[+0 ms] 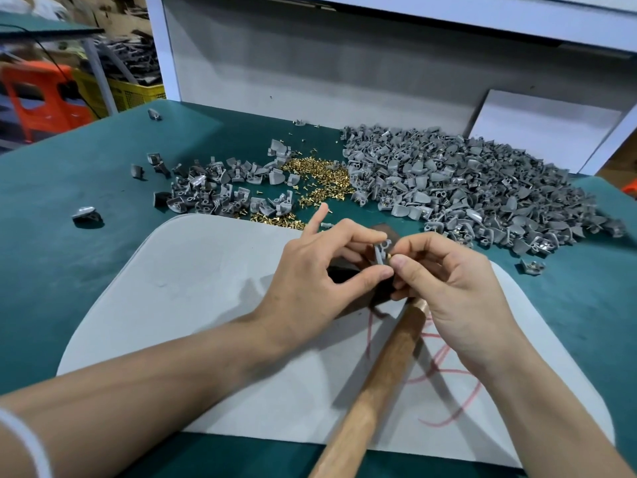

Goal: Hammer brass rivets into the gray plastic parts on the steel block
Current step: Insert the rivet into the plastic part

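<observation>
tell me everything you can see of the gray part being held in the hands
The gray part is a small, matte, light gray plastic piece with a round holed lug at its top. It is held upright over the dark steel block. The left hand pinches it between thumb and finger; the right hand holds a brass rivet against its right side. Fingers hide its lower half.

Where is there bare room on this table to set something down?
Bare: the gray mat's left half, beside the left hand, and the green table left of it, bar stray pieces. Crowded: the far side, with rivets and heaps of gray parts; the hammer handle crosses the mat under the right hand.
</observation>
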`<state>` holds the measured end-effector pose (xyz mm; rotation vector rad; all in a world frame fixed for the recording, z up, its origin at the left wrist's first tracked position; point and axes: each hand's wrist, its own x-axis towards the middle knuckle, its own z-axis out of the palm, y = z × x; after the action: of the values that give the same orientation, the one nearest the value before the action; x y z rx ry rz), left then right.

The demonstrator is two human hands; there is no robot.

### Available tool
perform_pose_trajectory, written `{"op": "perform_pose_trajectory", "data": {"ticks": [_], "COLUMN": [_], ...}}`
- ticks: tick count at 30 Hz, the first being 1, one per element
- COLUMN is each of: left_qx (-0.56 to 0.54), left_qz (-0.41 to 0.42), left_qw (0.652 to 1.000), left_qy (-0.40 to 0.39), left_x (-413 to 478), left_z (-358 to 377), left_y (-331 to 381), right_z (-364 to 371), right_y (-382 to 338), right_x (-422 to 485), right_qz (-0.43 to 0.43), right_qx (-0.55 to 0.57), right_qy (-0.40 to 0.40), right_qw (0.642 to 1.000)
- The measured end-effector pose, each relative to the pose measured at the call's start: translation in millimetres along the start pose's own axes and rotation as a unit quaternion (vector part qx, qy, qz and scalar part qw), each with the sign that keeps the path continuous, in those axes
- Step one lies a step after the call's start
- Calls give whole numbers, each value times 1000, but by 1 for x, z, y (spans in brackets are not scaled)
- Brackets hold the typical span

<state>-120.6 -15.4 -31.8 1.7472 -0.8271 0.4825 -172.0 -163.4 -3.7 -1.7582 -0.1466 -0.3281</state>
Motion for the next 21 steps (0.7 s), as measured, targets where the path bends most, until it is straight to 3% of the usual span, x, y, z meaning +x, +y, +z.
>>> {"op": "perform_pose_trajectory", "data": {"ticks": [21], "left_qx": [-5], "left_qz": [15], "left_qw": [1000], "left_qy": [-16], "left_x": [-3], "left_z": [-4], "left_y": [7], "right_z": [0], "right_y": [-4], "right_x": [-3], "right_qz": [-1], "right_qx": [-42], "right_qy": [-7], "right_qw": [999]}}
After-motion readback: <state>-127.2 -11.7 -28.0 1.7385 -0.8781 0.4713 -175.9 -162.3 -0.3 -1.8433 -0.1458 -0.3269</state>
